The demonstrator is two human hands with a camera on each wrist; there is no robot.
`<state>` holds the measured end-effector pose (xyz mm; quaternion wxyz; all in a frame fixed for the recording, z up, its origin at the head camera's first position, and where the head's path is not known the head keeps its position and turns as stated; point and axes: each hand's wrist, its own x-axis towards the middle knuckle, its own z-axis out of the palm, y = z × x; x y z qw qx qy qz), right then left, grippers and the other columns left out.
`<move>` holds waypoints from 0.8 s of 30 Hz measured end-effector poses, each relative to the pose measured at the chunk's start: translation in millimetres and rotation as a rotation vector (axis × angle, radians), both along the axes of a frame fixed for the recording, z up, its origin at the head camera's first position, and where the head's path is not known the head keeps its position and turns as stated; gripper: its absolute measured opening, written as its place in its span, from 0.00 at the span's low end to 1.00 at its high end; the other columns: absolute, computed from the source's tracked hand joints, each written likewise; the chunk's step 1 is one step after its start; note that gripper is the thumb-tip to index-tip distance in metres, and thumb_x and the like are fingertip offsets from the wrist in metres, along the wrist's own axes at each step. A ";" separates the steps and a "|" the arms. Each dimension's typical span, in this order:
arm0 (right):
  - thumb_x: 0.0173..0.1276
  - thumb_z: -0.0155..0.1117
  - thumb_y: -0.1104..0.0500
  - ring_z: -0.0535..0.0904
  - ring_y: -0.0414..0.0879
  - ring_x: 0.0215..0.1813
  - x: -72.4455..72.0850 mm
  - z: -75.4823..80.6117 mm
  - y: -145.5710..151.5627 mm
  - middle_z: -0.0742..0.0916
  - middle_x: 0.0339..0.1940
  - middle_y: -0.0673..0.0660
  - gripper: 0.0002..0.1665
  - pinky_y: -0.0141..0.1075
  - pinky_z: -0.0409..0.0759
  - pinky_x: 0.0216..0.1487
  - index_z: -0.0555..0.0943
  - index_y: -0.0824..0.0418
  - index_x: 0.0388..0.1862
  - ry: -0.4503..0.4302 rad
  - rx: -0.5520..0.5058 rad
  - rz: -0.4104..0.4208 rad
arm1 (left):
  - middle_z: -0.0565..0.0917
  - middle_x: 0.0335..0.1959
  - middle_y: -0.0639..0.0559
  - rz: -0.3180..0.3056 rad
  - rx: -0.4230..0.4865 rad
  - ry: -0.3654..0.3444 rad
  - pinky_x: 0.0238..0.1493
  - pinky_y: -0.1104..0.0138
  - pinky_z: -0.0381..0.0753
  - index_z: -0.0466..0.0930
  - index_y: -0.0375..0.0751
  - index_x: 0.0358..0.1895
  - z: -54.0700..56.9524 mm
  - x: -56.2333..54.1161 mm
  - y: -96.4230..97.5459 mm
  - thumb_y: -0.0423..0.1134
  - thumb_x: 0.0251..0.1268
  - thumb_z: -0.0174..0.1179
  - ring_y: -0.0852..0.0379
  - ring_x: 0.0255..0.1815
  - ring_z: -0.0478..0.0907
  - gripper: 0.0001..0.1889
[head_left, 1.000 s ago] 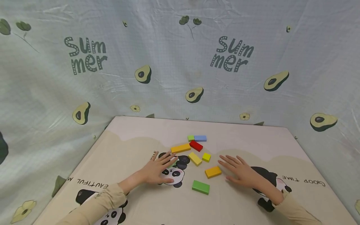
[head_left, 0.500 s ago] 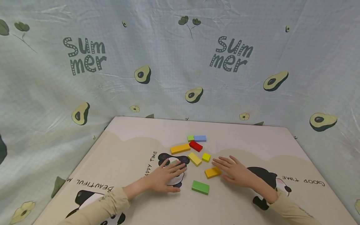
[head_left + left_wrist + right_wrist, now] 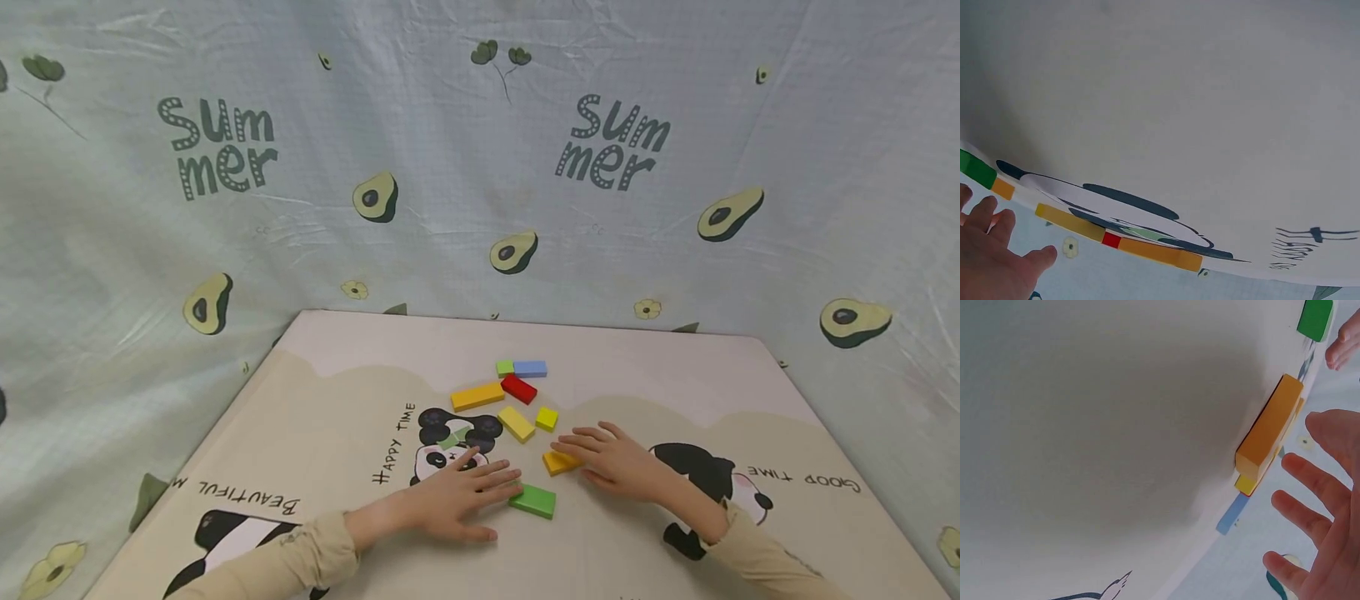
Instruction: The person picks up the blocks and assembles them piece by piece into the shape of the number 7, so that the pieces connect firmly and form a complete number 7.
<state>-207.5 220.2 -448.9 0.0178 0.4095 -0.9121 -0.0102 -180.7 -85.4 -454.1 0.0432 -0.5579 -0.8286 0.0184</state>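
My left hand (image 3: 463, 502) has its fingers spread, and the fingertips reach the left end of a green block (image 3: 534, 502). Whether they touch it I cannot tell. On the other side, my right hand (image 3: 617, 461) hovers with spread fingers by an orange block (image 3: 558, 462), covering part of it in the head view. Seen from the right wrist, the fingers stay apart from that orange block (image 3: 1270, 428). Neither hand holds anything. Behind the hands lie a pale yellow block (image 3: 516, 424) and a small bright yellow cube (image 3: 547, 418).
Farther back lie a long orange block (image 3: 477, 397), a red block (image 3: 519, 389), a light green cube (image 3: 505, 368) and a blue block (image 3: 530, 369). The table cover (image 3: 360, 350) bears printed pandas. A patterned curtain (image 3: 435, 125) hangs behind the table.
My left hand has moved right and nearer to me, from the printed panda to the green block. My right hand has moved left, over part of the orange block. The blocks have stayed in place.
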 end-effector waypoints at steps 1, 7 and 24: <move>0.64 0.55 0.52 0.67 0.50 0.63 0.0 -0.5 -0.6 0.74 0.62 0.49 0.29 0.56 0.61 0.61 0.63 0.45 0.65 -0.003 -0.004 0.001 | 0.58 0.69 0.53 -0.009 -0.002 0.012 0.64 0.47 0.56 0.53 0.51 0.68 -0.3 0.9 0.6 0.61 0.64 0.39 0.55 0.70 0.54 0.33; 0.62 0.57 0.54 0.70 0.51 0.61 1.8 -2.8 -2.3 0.77 0.58 0.49 0.26 0.56 0.63 0.60 0.69 0.41 0.60 0.006 -0.020 0.017 | 0.59 0.69 0.55 -0.022 -0.004 0.047 0.65 0.48 0.56 0.55 0.53 0.68 -3.6 4.4 1.7 0.62 0.63 0.40 0.56 0.70 0.55 0.32; 0.61 0.58 0.54 0.70 0.50 0.57 7.7 -1.1 -4.1 0.77 0.56 0.50 0.27 0.49 0.68 0.57 0.68 0.33 0.58 0.018 0.038 0.022 | 0.62 0.68 0.56 -0.024 -0.006 0.039 0.64 0.48 0.56 0.57 0.54 0.67 -3.4 0.6 4.0 0.58 0.64 0.40 0.55 0.69 0.56 0.29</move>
